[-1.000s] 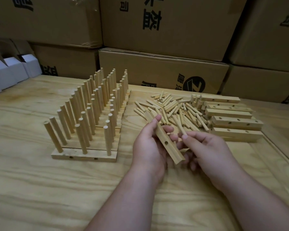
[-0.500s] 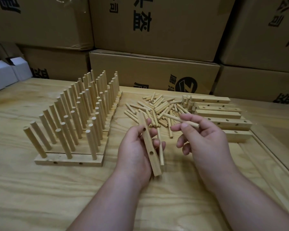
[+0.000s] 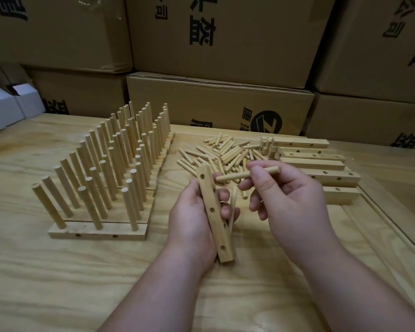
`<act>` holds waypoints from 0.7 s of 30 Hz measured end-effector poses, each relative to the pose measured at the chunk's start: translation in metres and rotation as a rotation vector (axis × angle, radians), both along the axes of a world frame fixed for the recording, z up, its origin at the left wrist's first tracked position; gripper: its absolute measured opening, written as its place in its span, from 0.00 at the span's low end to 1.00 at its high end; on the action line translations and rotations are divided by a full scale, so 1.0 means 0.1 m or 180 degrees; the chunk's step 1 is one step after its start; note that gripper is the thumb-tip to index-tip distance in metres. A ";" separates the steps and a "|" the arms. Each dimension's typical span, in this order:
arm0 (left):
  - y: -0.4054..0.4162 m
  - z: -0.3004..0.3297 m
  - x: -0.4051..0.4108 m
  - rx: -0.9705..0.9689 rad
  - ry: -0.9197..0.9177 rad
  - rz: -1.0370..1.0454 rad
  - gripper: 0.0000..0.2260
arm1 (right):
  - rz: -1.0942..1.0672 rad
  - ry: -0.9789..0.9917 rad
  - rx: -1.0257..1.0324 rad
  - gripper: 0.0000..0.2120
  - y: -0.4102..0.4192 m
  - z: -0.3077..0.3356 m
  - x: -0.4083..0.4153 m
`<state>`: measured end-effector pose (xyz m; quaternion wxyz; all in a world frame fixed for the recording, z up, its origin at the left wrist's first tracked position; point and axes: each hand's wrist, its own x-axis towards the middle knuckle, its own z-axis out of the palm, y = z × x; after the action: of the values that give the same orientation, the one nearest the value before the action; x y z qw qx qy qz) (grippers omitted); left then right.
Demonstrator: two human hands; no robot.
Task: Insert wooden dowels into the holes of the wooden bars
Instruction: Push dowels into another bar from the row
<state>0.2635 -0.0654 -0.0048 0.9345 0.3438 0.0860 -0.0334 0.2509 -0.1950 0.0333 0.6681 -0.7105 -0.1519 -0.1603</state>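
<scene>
**One head-worn view, looking forward and down**

We have a single wide-angle camera, worn on the person's head, so no second view shares the scene. It faces forward and tilts down over the pale plywood worktop (image 3: 58, 271). Both forearms enter from the bottom edge, and the left hand (image 3: 192, 224) and right hand (image 3: 290, 207) sit close to the lens, just below the middle of the frame. Farther out we see the worktop's far edge, and beyond it a wall of stacked brown cardboard boxes (image 3: 225, 39) fills the top. The wide lens bends straight lines near the frame's borders.
</scene>
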 end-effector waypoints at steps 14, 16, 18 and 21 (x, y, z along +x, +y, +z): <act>-0.06 -0.01 0.00 0.0239 0.0086 0.0149 0.16 | -0.0209 -0.0067 -0.0029 0.06 0.00 0.02 0.01; -0.06 -0.02 0.00 0.0319 0.0011 0.0117 0.13 | -0.0268 -0.0067 0.0002 0.06 -0.01 0.03 0.02; -0.05 -0.04 0.00 0.0380 -0.0065 0.0103 0.13 | -0.0268 -0.0097 -0.0016 0.05 -0.02 0.03 0.01; -0.04 -0.08 0.02 0.0383 -0.0100 0.0088 0.13 | -0.0160 -0.0232 -0.0226 0.05 -0.01 0.04 -0.02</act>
<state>0.2652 -0.0697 -0.0130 0.9137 0.3987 0.0779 -0.0099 0.2484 -0.1965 0.0375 0.6323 -0.7311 -0.1638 -0.1974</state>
